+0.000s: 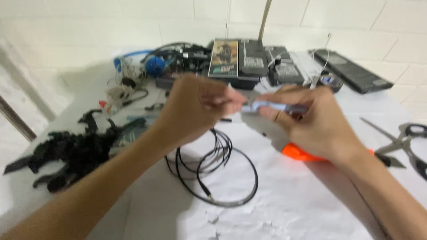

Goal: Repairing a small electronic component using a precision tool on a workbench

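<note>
While my left hand [195, 111] is pinching one end of a pale tool [273, 106] above the surface's [311, 204] middle, my right hand [311, 124] is grasping its body; the black cable [213, 173] is lying coiled and untouched below.

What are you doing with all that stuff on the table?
A person holds a small pale, slim object between both hands, the left hand and the right hand pinching it above the white table. It is too blurred to identify. A coiled black cable lies below, an orange tool sits under the right hand, and scissors rest at the right.
</note>
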